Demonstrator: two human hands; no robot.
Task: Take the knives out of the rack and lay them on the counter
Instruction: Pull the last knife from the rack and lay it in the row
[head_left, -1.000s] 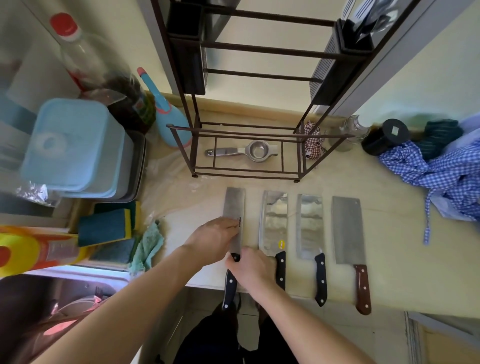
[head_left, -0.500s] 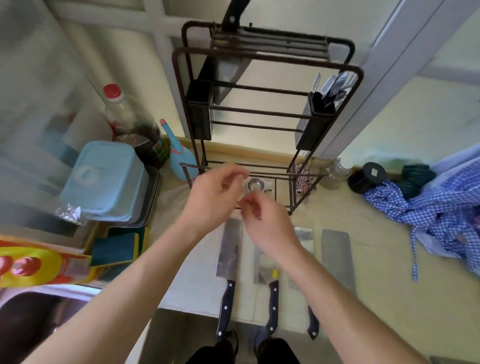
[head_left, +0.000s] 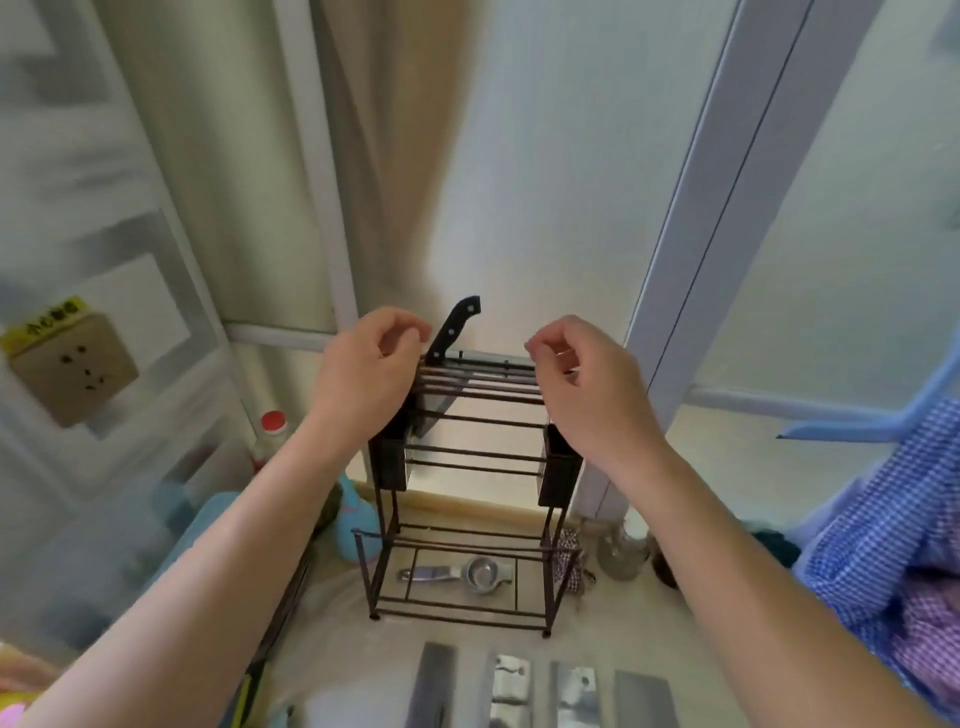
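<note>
A dark wire rack (head_left: 470, 535) stands on the counter by the wall. One knife remains in its top slots, its black handle (head_left: 454, 327) sticking up at the rack's back left. My left hand (head_left: 363, 374) hovers at the top left corner of the rack, fingers curled, just left of that handle and holding nothing. At the top right corner is my right hand (head_left: 582, 384), also loosely curled and empty. Several cleaver blades (head_left: 540, 691) lie side by side on the counter (head_left: 639, 634) at the bottom edge, handles out of view.
A metal lemon squeezer (head_left: 462, 574) lies on the rack's bottom shelf. A blue checked cloth (head_left: 893, 551) is at the right, a glass jar (head_left: 623, 551) beside the rack, a red-capped bottle (head_left: 270, 436) and blue items at the left. A wall socket (head_left: 72, 364) is on the left.
The view tilted up from the counter to the rack's top. Both hands left the cleaver laid on the counter and rose to the rack's top corners.
</note>
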